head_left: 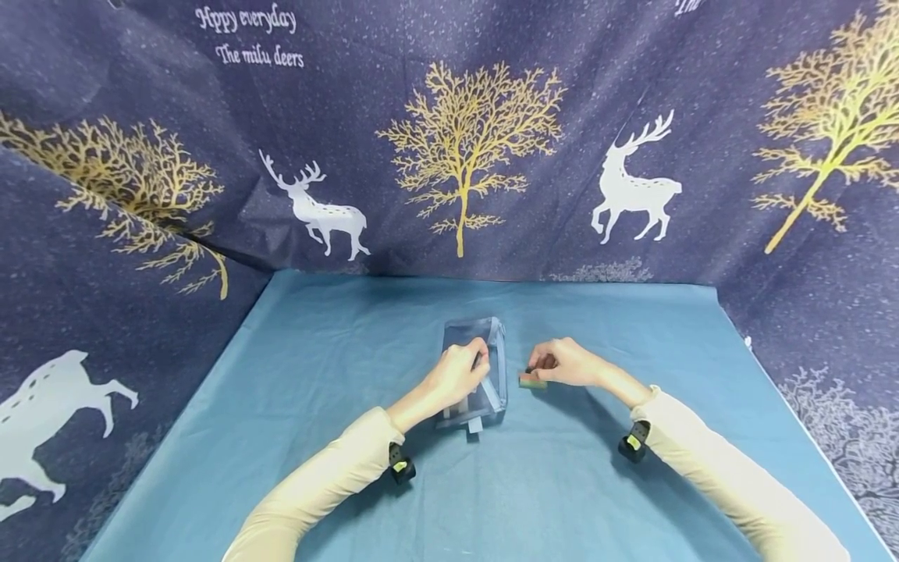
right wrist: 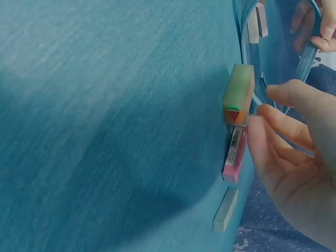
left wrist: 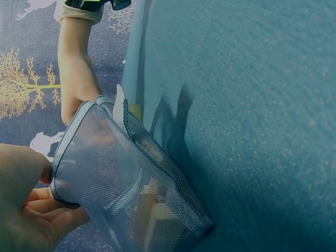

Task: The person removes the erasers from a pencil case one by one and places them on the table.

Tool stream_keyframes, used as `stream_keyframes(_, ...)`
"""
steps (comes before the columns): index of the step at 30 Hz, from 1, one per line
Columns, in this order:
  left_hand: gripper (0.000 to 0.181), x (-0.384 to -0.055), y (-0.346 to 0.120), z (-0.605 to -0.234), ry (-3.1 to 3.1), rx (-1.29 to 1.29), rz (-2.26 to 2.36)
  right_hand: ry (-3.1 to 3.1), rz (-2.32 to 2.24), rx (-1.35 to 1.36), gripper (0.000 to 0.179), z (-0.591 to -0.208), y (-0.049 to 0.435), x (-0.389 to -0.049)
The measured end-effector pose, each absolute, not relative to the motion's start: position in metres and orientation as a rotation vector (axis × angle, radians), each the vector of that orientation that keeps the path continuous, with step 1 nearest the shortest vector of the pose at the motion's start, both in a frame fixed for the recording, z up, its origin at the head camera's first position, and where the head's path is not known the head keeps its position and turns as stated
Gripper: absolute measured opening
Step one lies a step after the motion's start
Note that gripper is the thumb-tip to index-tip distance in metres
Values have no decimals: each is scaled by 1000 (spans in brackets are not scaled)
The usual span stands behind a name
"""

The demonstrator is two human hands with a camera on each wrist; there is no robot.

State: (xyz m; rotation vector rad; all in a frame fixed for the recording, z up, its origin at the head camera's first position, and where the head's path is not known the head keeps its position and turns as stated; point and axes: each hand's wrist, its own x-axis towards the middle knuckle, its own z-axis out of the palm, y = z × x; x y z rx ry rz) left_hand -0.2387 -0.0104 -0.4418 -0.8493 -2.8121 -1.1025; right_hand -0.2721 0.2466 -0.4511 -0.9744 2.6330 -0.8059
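The left hand (head_left: 460, 371) is pinching the edge of a blue mesh pouch (head_left: 501, 367) between thumb and fingers, and the pouch's zipped side is facing the right hand. Pale blocks (left wrist: 163, 215) are showing through the mesh. The right hand (head_left: 565, 363) is curving its fingers loosely, thumb and forefinger apart; I cannot tell whether they are touching the green and orange block (right wrist: 239, 94) lying just beside the fingertips. A pink block (right wrist: 235, 153) and a pale grey block (right wrist: 226, 210) are continuing the row under the right hand. A narrow strip of cloth is separating the green and orange block from the pouch on its left.

The blue tablecloth (head_left: 337, 328) is stretching well out to the left of the left hand and to the right of the right hand, its far edge running well beyond both. Slight creases are crossing it. Behind, a dark blue curtain (head_left: 393, 94) is hanging, bearing white deer and golden trees.

High beyond the left hand, the curtain is reading "Hppy everyday" and "The milu deers". The pink block is carrying a printed label too small to read; the green and orange one is showing a red wedge with dots.
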Motion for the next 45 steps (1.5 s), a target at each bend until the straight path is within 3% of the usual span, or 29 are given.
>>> stream_keyframes(45, 20, -239, -9, -442, -2811, -852, -1094, 2574, -830, -1099, 21, -454, 205, -278)
